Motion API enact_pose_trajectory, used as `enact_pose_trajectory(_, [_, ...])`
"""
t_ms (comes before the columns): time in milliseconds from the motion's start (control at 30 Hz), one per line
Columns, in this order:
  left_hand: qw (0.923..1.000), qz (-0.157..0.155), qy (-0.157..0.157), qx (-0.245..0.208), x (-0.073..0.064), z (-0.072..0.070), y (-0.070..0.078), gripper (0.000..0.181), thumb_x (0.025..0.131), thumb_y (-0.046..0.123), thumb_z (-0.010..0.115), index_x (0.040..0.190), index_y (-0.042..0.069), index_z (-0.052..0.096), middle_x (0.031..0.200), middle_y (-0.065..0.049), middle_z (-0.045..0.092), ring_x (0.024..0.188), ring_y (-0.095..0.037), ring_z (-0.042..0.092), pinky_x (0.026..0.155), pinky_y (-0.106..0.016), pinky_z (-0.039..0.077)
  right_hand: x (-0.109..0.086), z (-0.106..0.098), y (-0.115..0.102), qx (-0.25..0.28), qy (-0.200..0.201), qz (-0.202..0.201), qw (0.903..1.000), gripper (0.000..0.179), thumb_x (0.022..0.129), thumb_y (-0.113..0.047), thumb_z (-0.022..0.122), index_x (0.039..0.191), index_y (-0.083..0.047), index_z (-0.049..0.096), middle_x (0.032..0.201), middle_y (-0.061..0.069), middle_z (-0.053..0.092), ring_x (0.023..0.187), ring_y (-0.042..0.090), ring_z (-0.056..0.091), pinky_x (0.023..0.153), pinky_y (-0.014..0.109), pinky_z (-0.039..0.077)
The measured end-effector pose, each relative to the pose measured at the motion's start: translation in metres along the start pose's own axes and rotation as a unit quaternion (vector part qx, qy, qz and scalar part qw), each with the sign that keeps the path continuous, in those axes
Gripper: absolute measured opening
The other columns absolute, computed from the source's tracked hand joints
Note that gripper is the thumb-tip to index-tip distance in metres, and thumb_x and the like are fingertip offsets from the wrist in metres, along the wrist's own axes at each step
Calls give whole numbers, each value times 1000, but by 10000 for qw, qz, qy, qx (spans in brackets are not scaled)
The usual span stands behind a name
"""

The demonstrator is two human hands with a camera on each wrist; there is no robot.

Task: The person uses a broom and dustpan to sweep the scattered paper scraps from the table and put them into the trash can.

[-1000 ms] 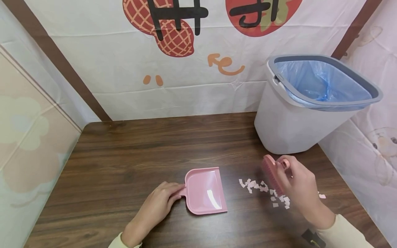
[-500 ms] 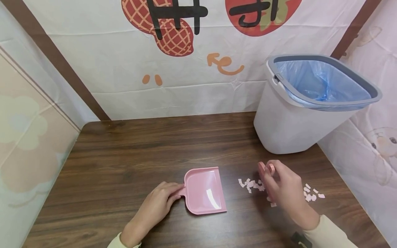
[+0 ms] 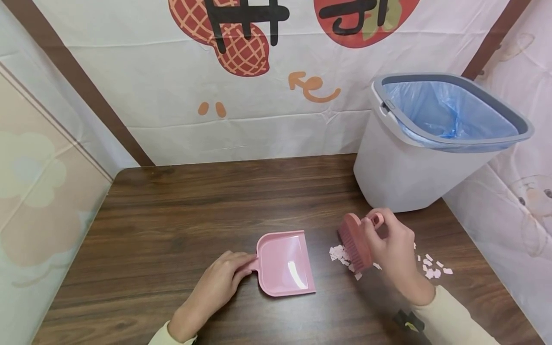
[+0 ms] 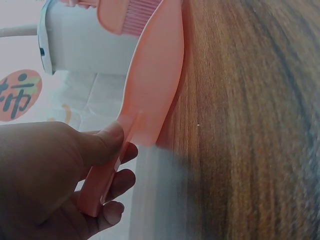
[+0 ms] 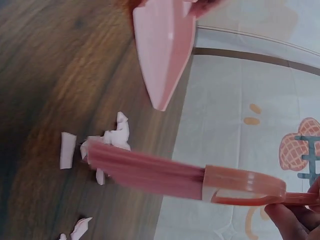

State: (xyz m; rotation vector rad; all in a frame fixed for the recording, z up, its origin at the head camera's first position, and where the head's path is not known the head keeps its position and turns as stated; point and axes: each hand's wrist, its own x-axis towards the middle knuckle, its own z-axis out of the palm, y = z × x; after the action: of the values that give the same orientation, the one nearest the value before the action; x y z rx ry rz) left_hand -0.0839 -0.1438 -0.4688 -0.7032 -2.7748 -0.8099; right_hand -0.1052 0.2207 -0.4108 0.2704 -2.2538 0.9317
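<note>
Here the left hand (image 3: 219, 275) reaches forward, fingers pinching the dustpan (image 3: 282, 263), the right hand (image 3: 396, 251) gripping the brush (image 3: 359, 243).

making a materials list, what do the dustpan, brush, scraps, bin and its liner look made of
Dustpan: likely glossy plastic, showing a bright reflection.
Brush: smooth body, probably hard plastic; its fine pink bristles look synthetic.
Scraps: probably matte paper, being thin and partly bent.
Bin: seemingly smooth moulded plastic, with rounded edges.
Liner: likely thin plastic film, blue, translucent and creased.
</note>
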Motion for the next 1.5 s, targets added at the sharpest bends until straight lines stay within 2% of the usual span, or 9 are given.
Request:
enact_pose_trajectory(100, [10000, 14, 1, -10, 1, 0, 0, 27, 88, 9, 78, 115, 9, 77, 109, 1, 76, 97, -13, 66, 90, -37, 54, 6, -1, -1, 243, 188, 3, 9995, 13, 87, 6, 70, 96, -3, 68, 80, 5, 69, 68, -2, 56, 53, 11, 45])
enact_pose_trajectory(200, [10000, 5, -14, -21, 1, 0, 0, 27, 88, 9, 78, 115, 9, 77, 109, 1, 76, 97, -13, 66, 90, -36, 54, 12, -3, 3, 546, 87, -227, 9982, 14, 88, 9, 70, 99, -1, 68, 86, 9, 73, 74, -6, 59, 61, 9, 48])
enact_pose_trajectory(300, [10000, -22, -43, -29, 1, 0, 0, 27, 88, 8, 78, 115, 9, 77, 109, 2, 76, 97, -12, 66, 90, -36, 54, 18, -4, 11, 845, -417, -631, 9935, 23, 86, 14, 70, 102, -2, 70, 94, 8, 75, 81, -5, 61, 71, 9, 48])
enact_pose_trajectory(433, [9999, -61, -76, -37, 0, 0, 0, 28, 88, 8, 79, 115, 9, 77, 109, 2, 76, 97, -12, 66, 90, -36, 54, 23, -3, 23, 1143, -1218, -1148, 9793, 34, 82, 18, 73, 105, -6, 74, 98, 6, 76, 90, 1, 65, 84, 10, 48])
enact_pose_trajectory(567, [9999, -52, -88, -68, 0, 0, 1, 28, 87, 7, 79, 115, 9, 77, 109, 2, 76, 97, -12, 66, 90, -36, 54, 21, -1, 32, 1349, -1639, -1418, 9669, 38, 77, 18, 75, 105, -7, 74, 99, 6, 76, 95, 7, 70, 89, 11, 48])
enact_pose_trajectory(967, [9999, 26, -79, -92, 0, 0, -1, 28, 87, 6, 78, 115, 11, 77, 111, 3, 76, 96, -10, 65, 89, -34, 54, 14, -14, 33, 1746, -2452, -1433, 9428, 45, 78, 23, 71, 104, -13, 71, 103, 0, 76, 101, 6, 69, 87, 14, 51])
enact_pose_trajectory(1167, [9999, 68, -33, -74, 2, 0, -2, 28, 87, 6, 79, 115, 11, 78, 110, 3, 76, 94, -10, 64, 88, -33, 55, 16, -21, 28, 2160, -2305, -1719, 9331, 40, 78, 21, 72, 105, -7, 72, 102, 5, 76, 100, 8, 70, 85, 15, 53])
enact_pose_trajectory(1300, [9999, 91, -30, -80, 3, 0, -2, 28, 87, 6, 79, 115, 11, 78, 110, 3, 76, 94, -10, 64, 88, -33, 55, 25, -31, 23, 2442, -2356, -1693, 9253, 38, 79, 23, 69, 106, -4, 72, 101, 7, 76, 98, 9, 71, 82, 15, 53])
enact_pose_trajectory(1500, [9999, 21, -81, -61, 3, 0, -1, 28, 88, 6, 78, 115, 11, 78, 111, 2, 76, 94, -10, 64, 87, -34, 55, 31, -41, 21, 2568, -3481, -1261, 8928, 40, 84, 22, 66, 103, -14, 69, 98, -1, 75, 92, 10, 70, 77, 19, 54])
